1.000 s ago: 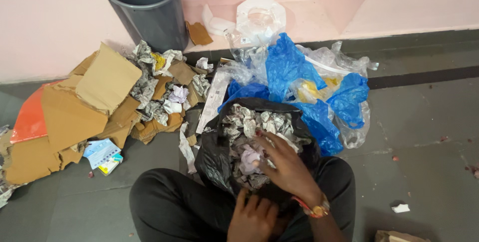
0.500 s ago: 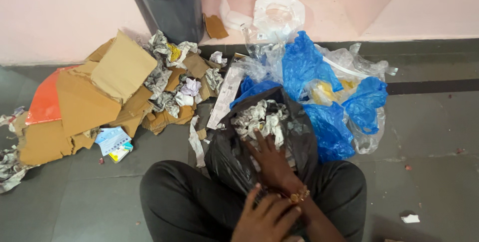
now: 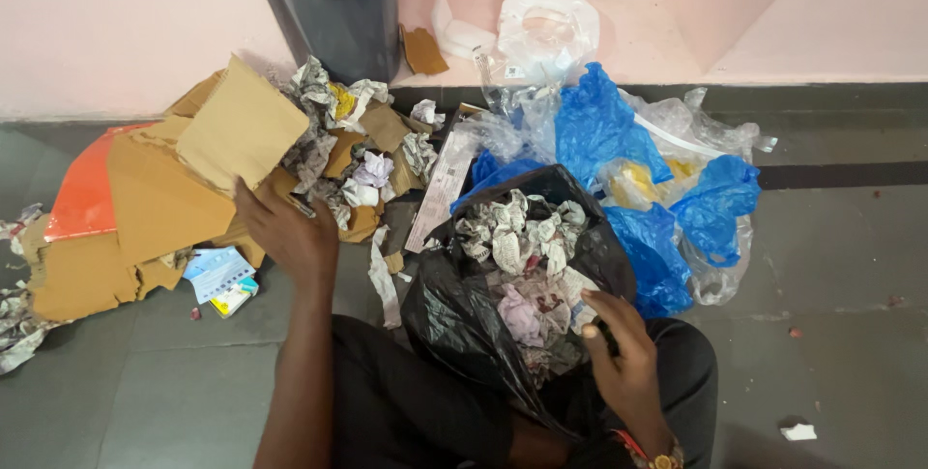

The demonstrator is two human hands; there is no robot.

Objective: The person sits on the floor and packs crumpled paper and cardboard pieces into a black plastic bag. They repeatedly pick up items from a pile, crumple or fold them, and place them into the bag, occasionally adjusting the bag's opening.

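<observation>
I sit on the floor with a black plastic bag [image 3: 464, 319] between my legs, stuffed with crumpled newspaper [image 3: 517, 232]. My right hand [image 3: 623, 363], a watch on its wrist, rests at the bag's right rim with thumb and fingers curled on the plastic. My left hand [image 3: 285, 227] reaches out to the left, back of the hand up. Its fingertips touch the lower corner of a tilted brown cardboard piece [image 3: 242, 126] on the cardboard pile [image 3: 145, 208]. Whether it grips the piece is hidden.
A grey bin [image 3: 333, 5] stands against the pink wall. Crumpled paper scraps [image 3: 362, 155] lie below it. Blue and clear plastic bags [image 3: 667, 189] are heaped behind the black bag. An orange sheet [image 3: 82, 193] and a small card [image 3: 217, 276] lie at the left.
My left hand has left my lap and stretched out to the cardboard pile. My right hand has drawn back from the paper inside the bag to its right rim.
</observation>
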